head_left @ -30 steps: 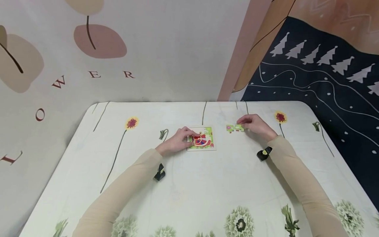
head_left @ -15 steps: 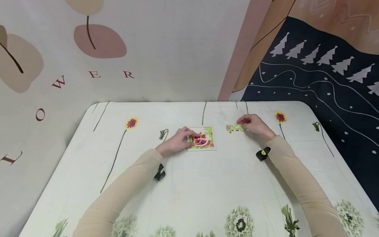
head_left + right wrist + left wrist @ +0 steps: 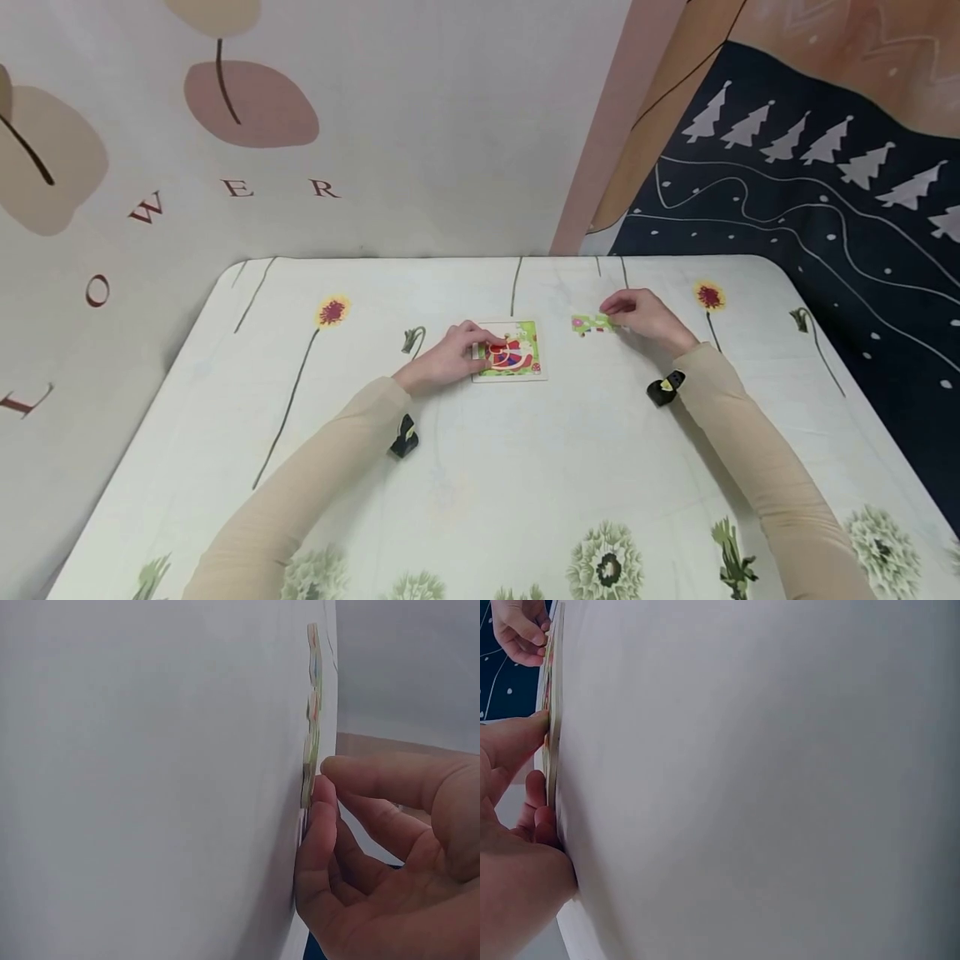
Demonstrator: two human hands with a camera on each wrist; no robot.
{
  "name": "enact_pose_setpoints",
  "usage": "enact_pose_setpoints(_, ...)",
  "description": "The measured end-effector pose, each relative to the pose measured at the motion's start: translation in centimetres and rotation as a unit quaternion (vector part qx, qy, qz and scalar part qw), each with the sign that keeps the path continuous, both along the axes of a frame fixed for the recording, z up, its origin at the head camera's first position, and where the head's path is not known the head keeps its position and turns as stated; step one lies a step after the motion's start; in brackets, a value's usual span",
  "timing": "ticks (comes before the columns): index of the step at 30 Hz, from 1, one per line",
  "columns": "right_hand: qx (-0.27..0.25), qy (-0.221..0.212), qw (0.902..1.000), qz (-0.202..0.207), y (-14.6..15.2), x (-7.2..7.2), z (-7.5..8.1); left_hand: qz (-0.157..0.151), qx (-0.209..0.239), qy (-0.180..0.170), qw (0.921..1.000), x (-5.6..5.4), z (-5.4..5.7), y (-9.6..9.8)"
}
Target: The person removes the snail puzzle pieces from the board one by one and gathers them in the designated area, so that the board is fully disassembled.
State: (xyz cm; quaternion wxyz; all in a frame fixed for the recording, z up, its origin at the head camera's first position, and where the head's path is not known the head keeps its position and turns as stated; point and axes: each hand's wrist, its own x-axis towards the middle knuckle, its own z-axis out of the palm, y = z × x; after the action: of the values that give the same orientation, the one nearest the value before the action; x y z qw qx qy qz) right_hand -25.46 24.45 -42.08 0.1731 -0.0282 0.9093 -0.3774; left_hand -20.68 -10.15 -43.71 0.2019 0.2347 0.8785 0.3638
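A square jigsaw puzzle with a red, blue and green picture lies on the table in a pale, thin-edged tray. The left hand rests on its left side, forefinger and thumb spread over the picture. In the left wrist view the thumb presses the face, and other fingers bend beside the edge. Right of the tray lie green puzzle pieces in a short row. Above the row's right end, the right hand pinches a puzzle piece with thumb and forefinger, partly hidden by the fingertips.
A white cloth printed with flowers covers the table. Its back edge meets a pale hanging fabric, with a dark tree-patterned one at the right. Black wrist cameras sit under both wrists.
Both hands keep nearly the same places. The right wrist has shifted very slightly left, and the puzzle pieces look almost unmoved.
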Motion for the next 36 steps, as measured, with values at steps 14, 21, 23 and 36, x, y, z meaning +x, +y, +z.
enact_pose_setpoints(14,-0.028,0.026,0.9993,0.003,-0.1,0.1,0.2,0.013,-0.029,0.051,0.9982,-0.2,0.6,1.2)
enact_pose_setpoints(21,-0.057,0.063,0.9963,0.006,-1.4,0.6,0.1,0.017,-0.028,0.05,0.9982,-0.3,0.8,2.1)
enact_pose_setpoints(23,-0.06,0.07,0.9957,0.009,-1.9,0.8,0.1,0.017,-0.022,0.047,0.9985,-0.4,0.7,2.4)
enact_pose_setpoints(36,-0.093,0.078,0.9921,0.033,-4.7,1.1,-0.1,-0.001,-0.008,0.031,0.9995,-0.6,0.4,3.1)
